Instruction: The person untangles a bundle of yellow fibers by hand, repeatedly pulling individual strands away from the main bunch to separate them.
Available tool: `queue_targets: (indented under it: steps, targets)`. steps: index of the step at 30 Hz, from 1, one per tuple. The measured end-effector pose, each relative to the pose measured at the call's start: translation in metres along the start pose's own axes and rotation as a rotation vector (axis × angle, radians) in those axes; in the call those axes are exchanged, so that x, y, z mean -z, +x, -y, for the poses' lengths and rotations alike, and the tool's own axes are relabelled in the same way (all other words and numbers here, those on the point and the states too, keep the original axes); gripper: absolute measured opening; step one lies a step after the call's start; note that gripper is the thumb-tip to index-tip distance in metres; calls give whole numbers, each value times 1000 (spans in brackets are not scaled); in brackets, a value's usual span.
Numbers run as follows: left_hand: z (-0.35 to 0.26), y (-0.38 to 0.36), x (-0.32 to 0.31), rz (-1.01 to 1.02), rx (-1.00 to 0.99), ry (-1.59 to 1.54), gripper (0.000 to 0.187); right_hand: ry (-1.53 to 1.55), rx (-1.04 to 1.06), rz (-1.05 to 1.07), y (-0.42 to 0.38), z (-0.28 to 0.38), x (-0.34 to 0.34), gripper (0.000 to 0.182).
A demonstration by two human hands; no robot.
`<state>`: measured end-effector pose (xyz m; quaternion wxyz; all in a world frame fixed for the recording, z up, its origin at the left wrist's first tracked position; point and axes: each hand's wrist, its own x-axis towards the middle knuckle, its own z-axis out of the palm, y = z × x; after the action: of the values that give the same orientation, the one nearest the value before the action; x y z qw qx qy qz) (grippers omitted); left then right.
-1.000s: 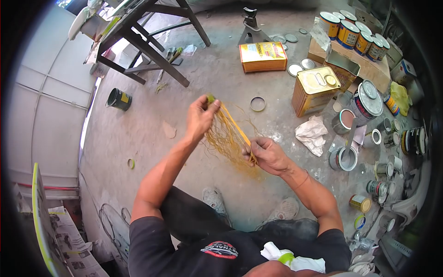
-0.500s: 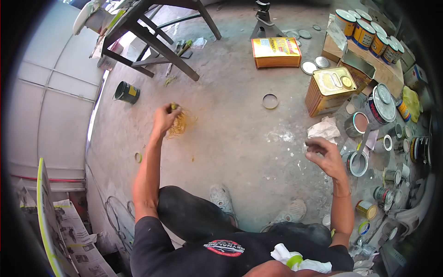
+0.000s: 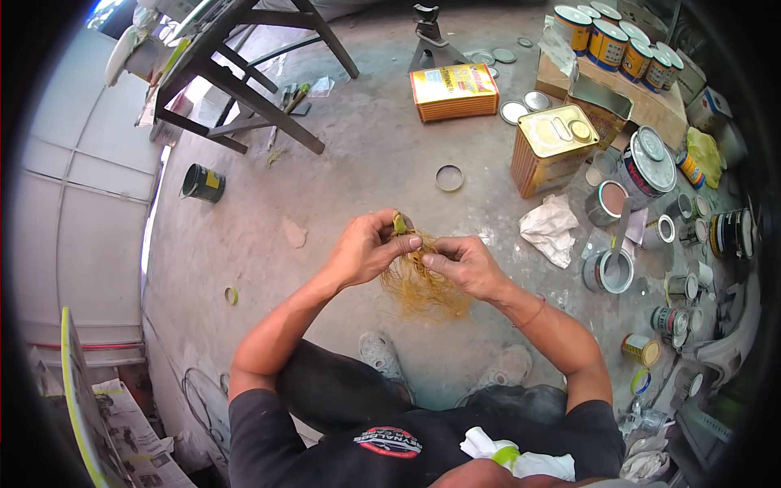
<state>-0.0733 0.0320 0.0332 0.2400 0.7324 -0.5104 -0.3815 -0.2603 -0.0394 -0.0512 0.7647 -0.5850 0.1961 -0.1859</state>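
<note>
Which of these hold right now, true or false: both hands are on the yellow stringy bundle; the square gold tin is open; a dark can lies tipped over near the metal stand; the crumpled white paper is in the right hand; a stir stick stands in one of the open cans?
1. Both hands are on the yellow stringy bundle. True: the left hand and right hand both grip it near its top.
2. The square gold tin is open. False: its small round cap sits on top.
3. A dark can lies tipped over near the metal stand. True.
4. The crumpled white paper is in the right hand. False: it lies on the floor, apart from the hand.
5. A stir stick stands in an open can. True.
</note>
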Motion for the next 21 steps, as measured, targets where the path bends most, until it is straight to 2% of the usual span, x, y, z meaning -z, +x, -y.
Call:
queue_targets:
  steps: [1, 3, 5, 6, 7, 8, 9, 10, 12, 13, 15, 16, 17, 18, 19, 21]
  targets:
    - [0, 1, -1, 33, 20, -36, 20, -3, -2, -6, -2, 3, 1, 27]
    - [3, 4, -6, 68, 42, -70, 20, -259, 113, -97, -6, 8, 0, 26]
    - [17, 12, -13, -68, -140, -345, 19, -315, 67, -100, -10, 16, 1, 25]
    - [20, 13, -13, -70, -138, -345, 19, -369, 20, -101, -12, 18, 1, 24]
    - [21, 15, -11, -105, -117, -386, 18, -367, 20, -98, -13, 16, 1, 24]
    - [23, 18, -9, -138, -98, -427, 17, -83, -32, 14, -16, 13, 1, 25]
    - [28, 25, 1, -267, -100, -389, 16, 202, -86, 126, -21, 10, 1, 26]
    - [36, 33, 12, -379, -106, -368, 16, 201, -89, 134, -27, 7, 2, 26]
    - [70, 47, 45, -619, -90, -271, 19, 106, -115, 294, -41, -1, 6, 28]
    - [97, 52, 63, -738, -68, -195, 21, 109, -116, 306, -49, -4, 7, 28]
    - [150, 51, 99, -895, -2, -89, 26, -149, -68, 259, -61, -7, 12, 28]
    - [172, 50, 112, -896, -2, -83, 26, -144, -65, 261, -63, -9, 18, 28]
    - [194, 46, 123, -1024, 114, 57, 27, -246, -52, 201, -68, -13, 24, 27]
    - [200, 40, 128, -1153, 233, 198, 29, -352, -38, 147, -70, -13, 30, 27]
    - [204, 37, 134, -1158, 232, 201, 29, -352, -34, 150, -71, -11, 35, 27]
    - [208, 29, 146, -1356, 354, 265, 33, -464, 9, 189, -74, -5, 43, 24]
